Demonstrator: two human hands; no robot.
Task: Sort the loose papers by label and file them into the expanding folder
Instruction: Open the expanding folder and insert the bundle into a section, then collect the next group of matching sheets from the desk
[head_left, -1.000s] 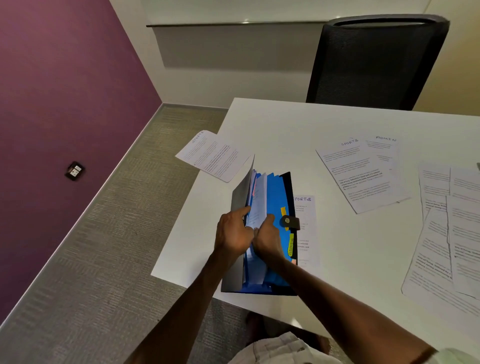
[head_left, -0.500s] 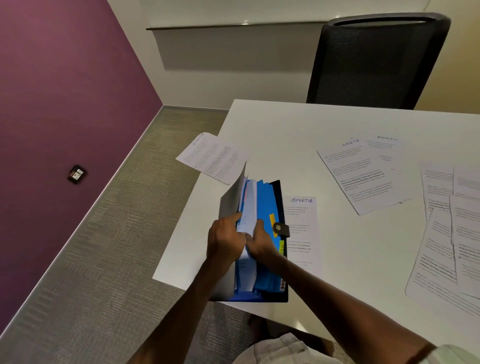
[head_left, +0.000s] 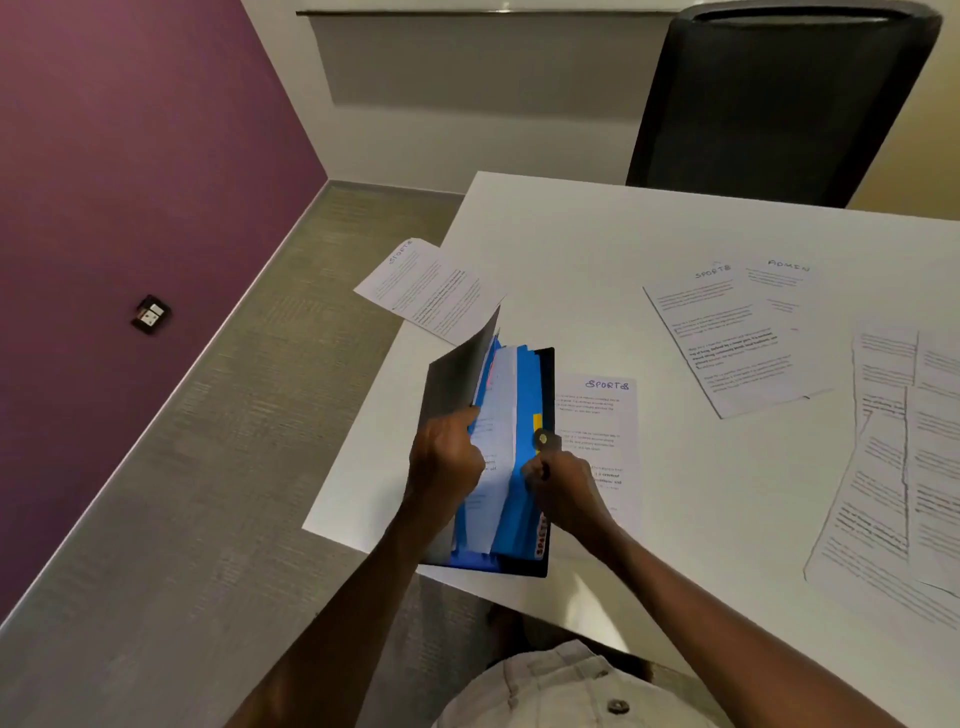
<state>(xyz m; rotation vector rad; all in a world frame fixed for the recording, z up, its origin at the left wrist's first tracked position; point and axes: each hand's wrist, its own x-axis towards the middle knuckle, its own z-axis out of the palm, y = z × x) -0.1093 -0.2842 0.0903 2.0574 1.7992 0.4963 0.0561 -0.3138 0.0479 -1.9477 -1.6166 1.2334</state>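
At white table corner, left hand (head_left: 447, 462) grip parting blue-pocketed expanding folder (head_left: 519, 415), right hand (head_left: 563, 486) pinching its edge.

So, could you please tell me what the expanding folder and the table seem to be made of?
The expanding folder looks like thin plastic: a matte dark cover that flexes as it stands open, with smooth blue dividers. The table looks like white laminate, smooth with a faint sheen, though the core cannot be told.

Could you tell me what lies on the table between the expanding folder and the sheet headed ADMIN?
In the head view, a SPORTS sheet lies beside the expanding folder; then bare table; then another SPORTS sheet, overlapping the ADMIN sheet.
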